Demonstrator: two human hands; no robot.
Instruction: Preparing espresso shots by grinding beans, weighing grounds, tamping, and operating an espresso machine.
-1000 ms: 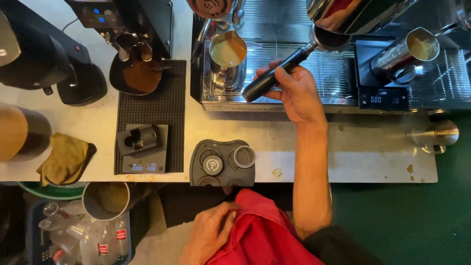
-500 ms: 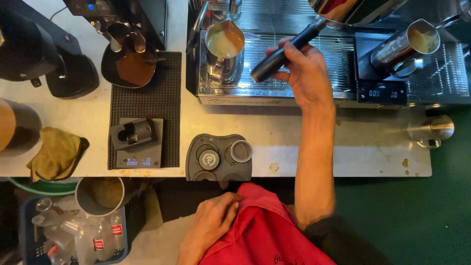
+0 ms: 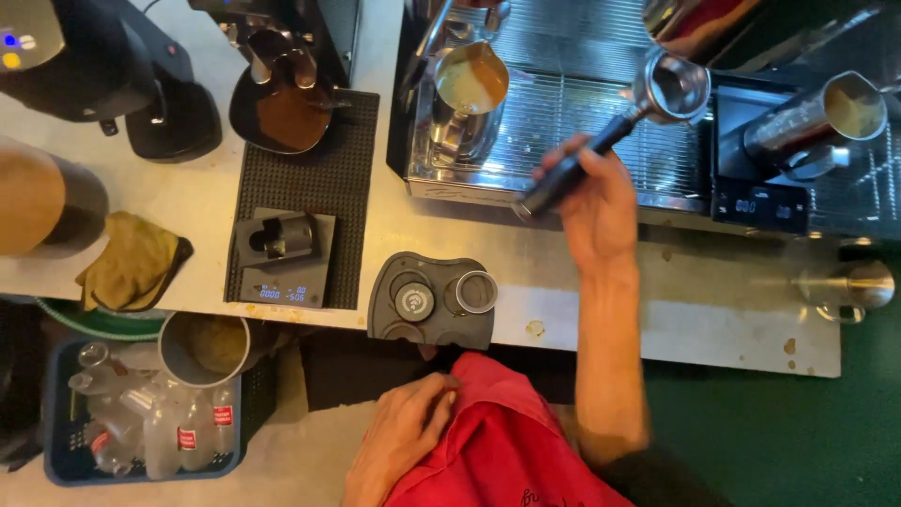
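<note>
My right hand (image 3: 593,208) grips the black handle of a portafilter (image 3: 638,113). Its steel basket is out over the drip tray grille (image 3: 554,103) of the espresso machine, empty as far as I can see. My left hand (image 3: 399,434) rests low against a red cloth (image 3: 502,441) at my waist, fingers curled on its edge. A steel milk pitcher (image 3: 467,89) with pale liquid stands on the tray, left of the portafilter.
A black tamping mat (image 3: 430,299) with a tamper lies at the counter's front edge. A small scale (image 3: 282,258) sits on a black rubber mat, a grinder (image 3: 282,75) behind it. A second pitcher (image 3: 812,117) stands on another scale at right. A brown cloth (image 3: 131,263) lies left.
My right hand has drawn the portafilter down and out from under the machine's group head; its basket now shows in full. The left hand stays on the red cloth.
</note>
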